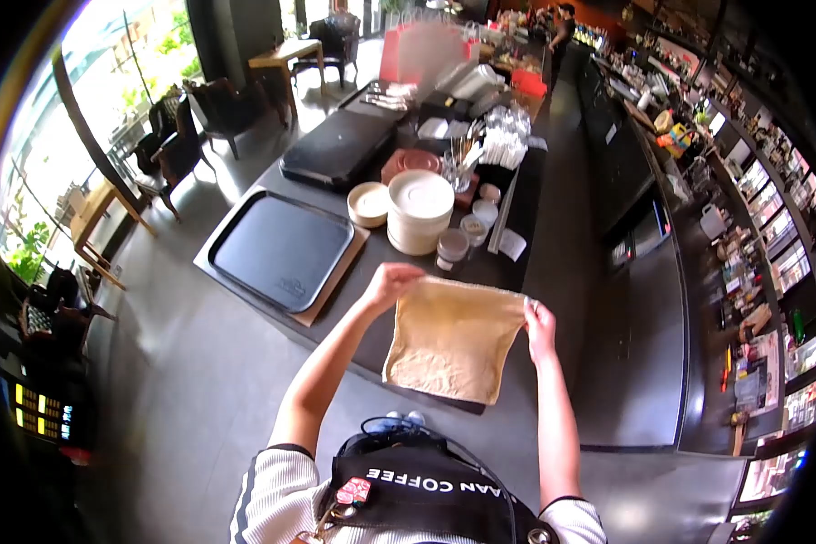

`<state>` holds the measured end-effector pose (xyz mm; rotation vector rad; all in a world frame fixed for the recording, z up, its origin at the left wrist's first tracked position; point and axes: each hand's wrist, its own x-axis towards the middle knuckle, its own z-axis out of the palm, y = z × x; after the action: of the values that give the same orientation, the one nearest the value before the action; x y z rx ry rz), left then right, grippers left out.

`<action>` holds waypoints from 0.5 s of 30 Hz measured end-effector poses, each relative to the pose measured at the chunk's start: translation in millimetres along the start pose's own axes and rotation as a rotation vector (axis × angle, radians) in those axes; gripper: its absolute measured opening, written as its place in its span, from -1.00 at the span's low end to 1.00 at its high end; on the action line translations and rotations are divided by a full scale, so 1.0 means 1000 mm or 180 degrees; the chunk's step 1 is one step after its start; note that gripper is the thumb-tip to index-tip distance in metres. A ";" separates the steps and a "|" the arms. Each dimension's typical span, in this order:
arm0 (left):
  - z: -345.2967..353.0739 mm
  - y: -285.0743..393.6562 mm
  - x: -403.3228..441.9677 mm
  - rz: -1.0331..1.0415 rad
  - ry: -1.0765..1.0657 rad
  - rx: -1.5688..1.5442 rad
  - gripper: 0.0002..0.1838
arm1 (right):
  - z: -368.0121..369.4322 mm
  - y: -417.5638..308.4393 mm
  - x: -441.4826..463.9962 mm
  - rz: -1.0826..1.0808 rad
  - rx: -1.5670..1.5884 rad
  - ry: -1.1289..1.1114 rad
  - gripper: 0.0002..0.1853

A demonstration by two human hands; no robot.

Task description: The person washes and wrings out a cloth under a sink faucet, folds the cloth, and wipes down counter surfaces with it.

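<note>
Head view: beige cloth (453, 340) held between two hands.
The left hand (395, 285) pinches its upper left corner, the right hand (540, 328) its upper right; it hangs below them at the counter's near end (378, 256).

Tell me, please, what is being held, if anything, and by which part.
A tan cloth, by its upper corners: one in the left hand, the other in the right hand.

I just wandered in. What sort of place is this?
Most likely a café: the wearer's black apron reads "COFFEE", a stack of plates and a black serving tray sit on the counter, and dark armchairs stand off to one side.
</note>
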<state>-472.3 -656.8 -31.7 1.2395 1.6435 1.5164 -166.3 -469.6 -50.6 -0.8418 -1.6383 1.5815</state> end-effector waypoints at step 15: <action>0.015 -0.057 -0.136 0.0979 -0.1235 0.2082 -0.78 | -0.023 0.030 -0.108 -0.0333 -0.1208 -0.1081 -0.77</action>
<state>-418.2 -768.0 -112.8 2.0609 1.7868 0.8075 -88.1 -546.1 -85.0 -0.6824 -2.2368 1.4177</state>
